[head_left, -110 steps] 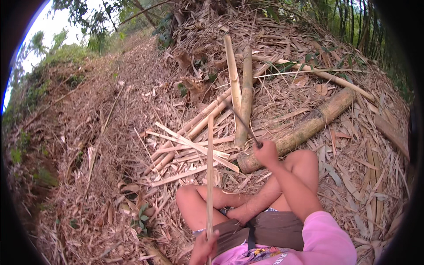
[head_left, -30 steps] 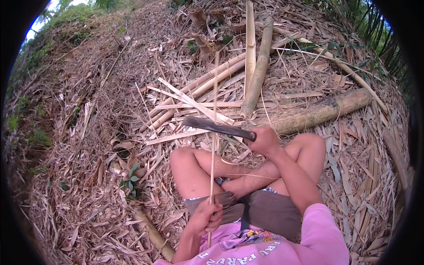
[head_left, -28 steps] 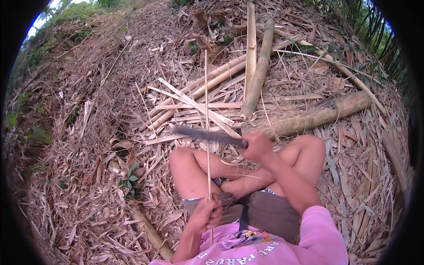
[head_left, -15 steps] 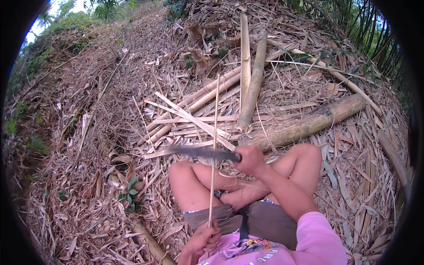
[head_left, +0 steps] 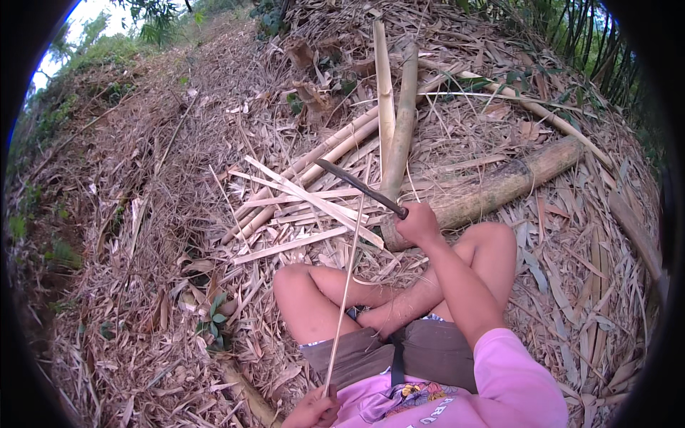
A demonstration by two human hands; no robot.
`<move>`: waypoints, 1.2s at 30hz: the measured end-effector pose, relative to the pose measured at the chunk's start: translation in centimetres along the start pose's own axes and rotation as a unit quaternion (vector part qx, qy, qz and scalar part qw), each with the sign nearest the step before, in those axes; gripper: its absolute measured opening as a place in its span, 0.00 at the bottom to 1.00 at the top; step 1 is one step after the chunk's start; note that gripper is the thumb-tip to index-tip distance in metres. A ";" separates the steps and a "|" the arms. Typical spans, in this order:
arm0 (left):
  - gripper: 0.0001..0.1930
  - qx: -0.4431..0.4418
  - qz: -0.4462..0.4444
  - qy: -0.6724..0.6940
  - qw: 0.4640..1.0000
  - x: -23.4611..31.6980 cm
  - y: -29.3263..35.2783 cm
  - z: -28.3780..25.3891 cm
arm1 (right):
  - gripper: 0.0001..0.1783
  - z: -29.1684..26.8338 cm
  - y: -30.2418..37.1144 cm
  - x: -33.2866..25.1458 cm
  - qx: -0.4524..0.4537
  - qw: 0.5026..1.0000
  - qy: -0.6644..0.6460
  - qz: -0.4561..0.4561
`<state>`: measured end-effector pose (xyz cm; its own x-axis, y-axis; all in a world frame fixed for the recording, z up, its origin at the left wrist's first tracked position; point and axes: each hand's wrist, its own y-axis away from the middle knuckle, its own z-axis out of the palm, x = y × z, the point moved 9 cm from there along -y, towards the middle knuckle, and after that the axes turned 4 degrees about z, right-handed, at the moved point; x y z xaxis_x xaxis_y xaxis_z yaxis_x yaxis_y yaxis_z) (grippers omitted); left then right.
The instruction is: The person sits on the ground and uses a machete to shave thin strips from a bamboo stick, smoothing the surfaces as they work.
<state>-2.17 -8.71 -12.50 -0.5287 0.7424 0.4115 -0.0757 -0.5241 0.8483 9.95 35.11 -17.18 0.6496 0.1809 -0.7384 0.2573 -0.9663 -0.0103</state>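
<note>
Near my lap, my left hand is closed on the lower end of a thin pale bamboo strip, which slants up and away from me past my crossed legs. My right hand grips the handle of a long dark-bladed machete. The blade points to the far left, above the strip's far end; whether the two touch I cannot tell. Beyond my knees lie several split bamboo slats, crossed over one another on the leaf litter.
A thick bamboo pole lies behind my right knee. Two upright-pointing bamboo pieces, a split one and a round one, lean farther back. Dry leaves cover the ground. A small green plant grows left of my legs.
The machete has swung from level across the strip to farther out, its tip raised away from me. My left hand has drawn lower and to the left, tilting the strip.
</note>
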 end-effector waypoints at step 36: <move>0.06 0.075 0.228 -0.090 0.967 15.3 -8.8 4.8 | 0.13 2.0 11.8 -10.8 -0.073 0.944 -0.083 -0.311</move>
<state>-5.50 9.26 -12.08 -0.3224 0.5162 0.7934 0.2609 -0.7573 0.5987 4.51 21.35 -10.68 0.2229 0.6623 -0.7153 0.6556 -0.6449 -0.3928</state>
